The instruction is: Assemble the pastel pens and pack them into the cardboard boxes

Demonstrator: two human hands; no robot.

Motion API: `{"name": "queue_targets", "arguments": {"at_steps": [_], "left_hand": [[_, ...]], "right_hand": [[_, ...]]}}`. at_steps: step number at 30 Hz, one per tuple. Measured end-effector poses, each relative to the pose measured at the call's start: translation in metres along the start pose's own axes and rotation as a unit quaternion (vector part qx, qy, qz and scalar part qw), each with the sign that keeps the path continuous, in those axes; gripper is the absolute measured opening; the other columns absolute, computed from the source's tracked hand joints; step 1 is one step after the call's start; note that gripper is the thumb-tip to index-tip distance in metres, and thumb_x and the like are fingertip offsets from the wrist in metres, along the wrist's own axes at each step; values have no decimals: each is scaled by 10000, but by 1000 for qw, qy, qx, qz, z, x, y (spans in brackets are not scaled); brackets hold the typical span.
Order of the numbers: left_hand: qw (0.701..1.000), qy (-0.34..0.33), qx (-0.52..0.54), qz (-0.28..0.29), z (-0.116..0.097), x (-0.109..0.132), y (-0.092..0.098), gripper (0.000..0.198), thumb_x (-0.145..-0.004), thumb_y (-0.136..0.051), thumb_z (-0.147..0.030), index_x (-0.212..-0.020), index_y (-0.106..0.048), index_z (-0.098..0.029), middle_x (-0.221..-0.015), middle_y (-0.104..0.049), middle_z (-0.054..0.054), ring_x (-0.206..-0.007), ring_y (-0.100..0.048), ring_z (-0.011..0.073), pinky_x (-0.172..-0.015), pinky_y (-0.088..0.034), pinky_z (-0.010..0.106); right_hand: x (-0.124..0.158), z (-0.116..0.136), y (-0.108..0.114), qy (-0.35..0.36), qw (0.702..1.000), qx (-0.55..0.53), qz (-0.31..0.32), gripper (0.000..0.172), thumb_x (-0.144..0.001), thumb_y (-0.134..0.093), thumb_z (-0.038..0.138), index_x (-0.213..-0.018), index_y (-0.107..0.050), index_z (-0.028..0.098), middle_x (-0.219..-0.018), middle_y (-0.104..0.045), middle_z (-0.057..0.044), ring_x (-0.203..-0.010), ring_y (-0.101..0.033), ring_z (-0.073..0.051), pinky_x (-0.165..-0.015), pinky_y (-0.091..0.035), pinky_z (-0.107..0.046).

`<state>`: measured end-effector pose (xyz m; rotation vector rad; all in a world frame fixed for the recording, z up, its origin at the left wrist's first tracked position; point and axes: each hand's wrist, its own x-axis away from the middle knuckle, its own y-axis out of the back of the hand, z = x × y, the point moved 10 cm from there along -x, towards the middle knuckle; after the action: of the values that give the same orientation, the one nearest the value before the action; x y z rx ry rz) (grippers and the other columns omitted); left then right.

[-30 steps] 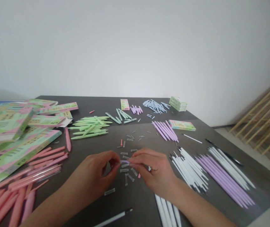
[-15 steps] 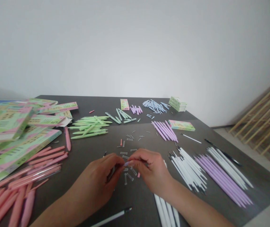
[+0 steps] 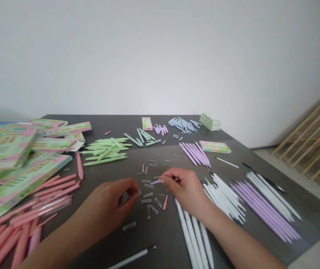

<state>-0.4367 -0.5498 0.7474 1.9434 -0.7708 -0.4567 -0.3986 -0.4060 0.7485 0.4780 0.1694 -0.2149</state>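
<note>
My right hand (image 3: 182,188) pinches a small purple pen tip piece (image 3: 154,182) that points left over the table. To its left, my left hand (image 3: 116,198) has thumb and forefinger closed together; a tiny pale bit shows at the fingertips, too small to name. Beneath and between the hands lie several clear plastic clips (image 3: 148,195). A pink pen tip piece (image 3: 165,202) and a small spring (image 3: 162,195) rest just below my right hand. Near the front edge lies a white pen refill with a black end (image 3: 133,258).
Pink pen barrels (image 3: 22,239) and flat pen boxes (image 3: 22,179) cover the left side. Green pens (image 3: 106,149) lie behind. White refills (image 3: 224,198), white pen barrels (image 3: 195,239) and purple refills (image 3: 265,211) lie on the right. Blue parts (image 3: 182,125) sit at the back.
My hands have drawn apart. The left moved left and the right moved slightly up and right with the purple piece, uncovering the clear clips and the pink piece.
</note>
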Motion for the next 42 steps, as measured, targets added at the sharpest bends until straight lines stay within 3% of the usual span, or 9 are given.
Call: {"name": "queue_targets", "arguments": {"at_steps": [4, 9, 15, 24, 30, 36, 42], "left_hand": [[999, 7, 53, -1, -3, 4, -1, 183, -840, -425, -326, -857, -582, -234, -568, -563, -62, -470, -476, 93, -458, -301, 209], [998, -8, 58, -8, -8, 8, 0, 198, -851, -406, -323, -863, -578, -226, -580, -568, -55, -493, -478, 95, -466, -298, 207], [999, -9, 50, -11, -7, 8, 2, 230, -863, -390, -355, -878, -582, -229, -593, -570, -52, -491, -459, 94, -467, -286, 212], [998, -1, 64, -16, -12, 10, 7, 249, -844, -400, -344, -849, -609, -209, -561, -571, -43, -469, -448, 95, -453, -283, 208], [997, -9, 76, -4, -12, 10, 3, 228, -839, -418, -335, -877, -613, -224, -612, -607, -38, -500, -489, 99, -469, -307, 209], [996, -8, 86, -16, -13, 8, 6, 241, -843, -412, -346, -864, -616, -219, -587, -591, -40, -492, -471, 97, -460, -303, 206], [996, -9, 85, -24, -11, 9, 9, 236, -840, -415, -337, -871, -618, -220, -575, -586, -44, -488, -475, 94, -459, -303, 201]], "right_hand": [[4, 2, -7, -5, 992, -123, 25, 99, -778, -589, 203, -776, -687, 190, -613, -596, 20, -532, -532, -102, -480, -428, -201], [10, 13, -11, 23, 989, -145, 19, 125, -759, -605, 157, -807, -713, 198, -755, -671, -14, -623, -595, -115, -524, -480, -202], [8, 8, -4, -10, 975, -221, 1, 92, -733, -634, 168, -789, -697, 206, -679, -659, 8, -540, -591, -112, -473, -489, -211], [11, 12, -5, 0, 981, -194, -10, 80, -744, -628, 185, -767, -704, 194, -680, -666, -6, -508, -567, -103, -459, -484, -215], [10, 17, 4, 25, 986, -163, -38, 86, -731, -638, 155, -743, -710, 202, -700, -680, -8, -649, -621, -130, -545, -505, -210], [10, 15, 0, 9, 983, -184, -25, 81, -737, -633, 161, -747, -707, 194, -677, -672, -3, -510, -587, -104, -487, -491, -216], [13, 24, 3, 60, 988, -140, -36, 91, -746, -633, 146, -770, -705, 195, -730, -685, -13, -567, -611, -115, -509, -499, -215]]}}
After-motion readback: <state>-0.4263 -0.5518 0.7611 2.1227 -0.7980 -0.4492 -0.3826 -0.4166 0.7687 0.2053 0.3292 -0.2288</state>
